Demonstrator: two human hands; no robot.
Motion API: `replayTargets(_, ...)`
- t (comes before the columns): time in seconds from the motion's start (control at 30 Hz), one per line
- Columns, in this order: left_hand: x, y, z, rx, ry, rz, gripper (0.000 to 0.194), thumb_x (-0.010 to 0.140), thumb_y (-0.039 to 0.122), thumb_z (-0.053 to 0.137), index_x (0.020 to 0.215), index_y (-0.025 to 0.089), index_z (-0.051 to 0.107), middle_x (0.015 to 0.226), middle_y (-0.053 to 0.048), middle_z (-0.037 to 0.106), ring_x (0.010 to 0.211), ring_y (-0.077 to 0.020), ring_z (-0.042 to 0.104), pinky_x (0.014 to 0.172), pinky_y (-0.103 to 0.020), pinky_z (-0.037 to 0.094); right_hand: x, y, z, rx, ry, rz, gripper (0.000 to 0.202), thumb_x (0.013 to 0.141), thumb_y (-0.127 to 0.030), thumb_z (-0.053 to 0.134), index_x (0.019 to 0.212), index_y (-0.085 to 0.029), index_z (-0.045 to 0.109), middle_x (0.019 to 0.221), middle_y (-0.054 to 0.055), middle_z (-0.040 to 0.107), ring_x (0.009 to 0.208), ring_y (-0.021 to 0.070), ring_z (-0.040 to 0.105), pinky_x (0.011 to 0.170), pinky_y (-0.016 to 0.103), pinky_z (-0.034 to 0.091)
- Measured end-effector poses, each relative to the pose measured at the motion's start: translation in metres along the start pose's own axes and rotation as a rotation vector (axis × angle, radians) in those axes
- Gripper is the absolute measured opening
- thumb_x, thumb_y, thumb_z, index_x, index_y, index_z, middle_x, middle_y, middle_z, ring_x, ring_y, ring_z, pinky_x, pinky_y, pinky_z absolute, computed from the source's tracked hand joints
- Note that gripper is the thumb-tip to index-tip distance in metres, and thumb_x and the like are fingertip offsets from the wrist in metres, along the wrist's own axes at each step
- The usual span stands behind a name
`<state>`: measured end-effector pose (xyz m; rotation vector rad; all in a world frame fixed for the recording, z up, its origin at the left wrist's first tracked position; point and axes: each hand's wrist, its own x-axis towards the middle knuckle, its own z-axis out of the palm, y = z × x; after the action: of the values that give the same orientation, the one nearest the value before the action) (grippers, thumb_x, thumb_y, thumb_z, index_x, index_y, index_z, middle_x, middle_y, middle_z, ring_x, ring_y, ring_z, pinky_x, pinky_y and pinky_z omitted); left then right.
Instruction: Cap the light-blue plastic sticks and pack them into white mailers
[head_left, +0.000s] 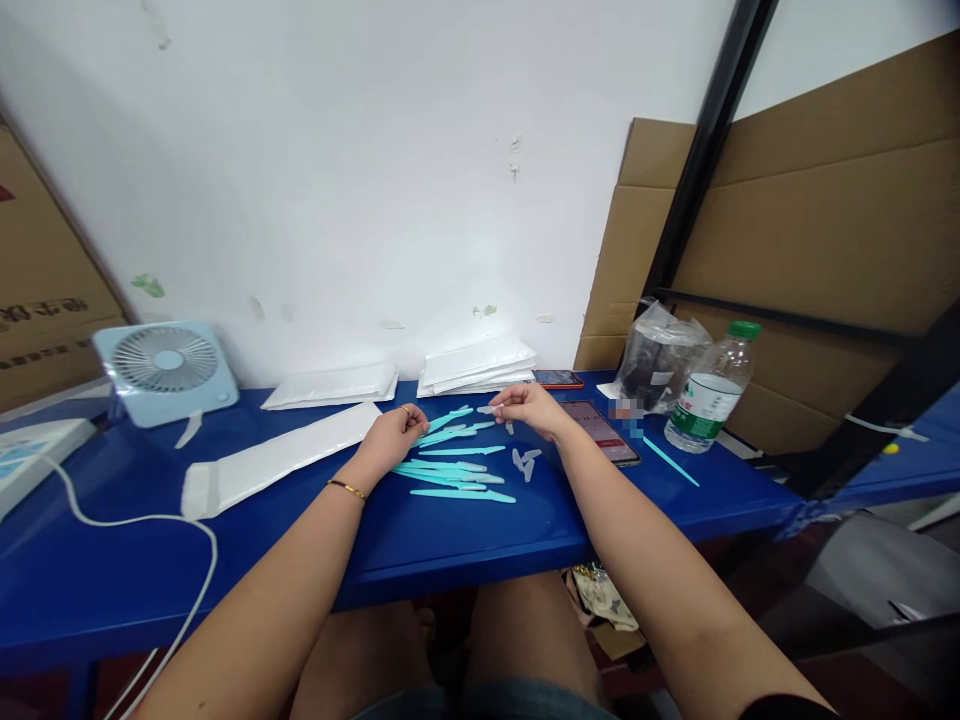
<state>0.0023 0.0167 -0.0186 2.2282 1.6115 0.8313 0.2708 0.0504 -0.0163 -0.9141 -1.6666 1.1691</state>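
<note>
One pale-blue fan at left; then a long white pouch, flat on the blue table. Left hand: thumb and fingertips pinched together on a teal stick. Further teal sticks lie in front, roughly parallel, some overlapping. Right hand: fingertips nearly together, gripping a small translucent cap. Loose caps nearby; then phone, bottle upright.

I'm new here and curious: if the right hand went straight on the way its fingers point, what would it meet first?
Probably the turquoise stick held in the left hand, with the small translucent piece in the right hand leading; depth is unclear.
</note>
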Motion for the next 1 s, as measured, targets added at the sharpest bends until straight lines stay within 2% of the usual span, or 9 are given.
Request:
replayTargets(0.23, 0.002, -0.003, 0.003, -0.059, -0.015, 0.003, 0.028, 0.076, 0.045, 0.046, 0.079, 0.020, 0.057, 0.067, 0.002, 0.060, 0.058, -0.0129, 0.050, 0.053, -0.023, 0.035, 0.001, 0.004, 0.002, -0.013, -0.008, -0.048, 0.032, 0.056, -0.029, 0.075, 0.082, -0.012, 0.067, 0.066, 0.004, 0.067, 0.062, 0.0140, 0.063, 0.065, 0.027, 0.051)
replayTargets(0.5, 0.000, 0.000, 0.001, -0.044, -0.035, -0.008, 0.029, 0.075, 0.045, 0.045, 0.079, 0.020, 0.058, 0.066, 0.001, 0.060, 0.058, -0.0133, 0.050, 0.052, -0.023, 0.035, 0.000, 0.002, 0.004, -0.032, -0.010, -0.051, 0.035, 0.057, -0.033, 0.074, 0.084, -0.012, 0.067, 0.067, 0.004, 0.067, 0.063, 0.0139, 0.062, 0.066, 0.027, 0.051)
replayTargets(0.77, 0.001, 0.005, 0.006, -0.006, -0.102, 0.058, 0.028, 0.078, 0.045, 0.044, 0.078, 0.020, 0.057, 0.062, 0.002, 0.057, 0.056, -0.0133, 0.051, 0.051, -0.024, 0.036, 0.002, 0.001, 0.024, -0.028, -0.141, -0.030, 0.032, 0.054, -0.034, 0.075, 0.078, -0.013, 0.067, 0.063, 0.002, 0.066, 0.061, 0.0125, 0.061, 0.063, 0.024, 0.048)
replayTargets(0.83, 0.001, 0.007, 0.006, 0.063, -0.097, 0.067, 0.033, 0.079, 0.048, 0.041, 0.083, 0.021, 0.059, 0.070, 0.000, 0.062, 0.065, -0.0163, 0.056, 0.057, -0.026, 0.040, 0.002, 0.001, 0.021, -0.132, -0.134, -0.061, 0.032, 0.057, -0.035, 0.074, 0.080, -0.014, 0.067, 0.066, 0.002, 0.066, 0.062, 0.0123, 0.060, 0.063, 0.024, 0.047)
replayTargets(0.9, 0.000, 0.008, 0.006, 0.139, -0.057, 0.078, 0.043, 0.077, 0.055, 0.042, 0.096, 0.021, 0.059, 0.095, -0.005, 0.065, 0.090, -0.0230, 0.058, 0.073, -0.031, 0.043, 0.002, 0.001, 0.013, -0.339, -0.056, -0.088, 0.031, 0.061, -0.035, 0.071, 0.085, -0.016, 0.068, 0.073, 0.002, 0.066, 0.066, 0.0127, 0.059, 0.064, 0.024, 0.046)
replayTargets(0.93, 0.000, 0.008, 0.005, 0.167, -0.044, 0.085, 0.052, 0.075, 0.059, 0.044, 0.107, 0.020, 0.057, 0.111, -0.008, 0.060, 0.105, -0.0272, 0.052, 0.082, -0.035, 0.042, 0.002, 0.001, 0.008, -0.469, 0.013, -0.079, 0.031, 0.062, -0.034, 0.071, 0.088, -0.018, 0.068, 0.078, 0.003, 0.066, 0.069, 0.0133, 0.059, 0.066, 0.025, 0.046)
replayTargets(1.0, -0.002, 0.007, 0.006, 0.196, -0.100, 0.109, 0.080, 0.065, 0.067, 0.051, 0.128, 0.019, 0.042, 0.136, -0.013, 0.042, 0.126, -0.0333, 0.032, 0.096, -0.041, 0.033, 0.001, 0.003, -0.002, -0.693, 0.146, -0.001, 0.032, 0.061, -0.032, 0.071, 0.091, -0.019, 0.068, 0.088, 0.005, 0.065, 0.076, 0.0159, 0.059, 0.070, 0.027, 0.045)
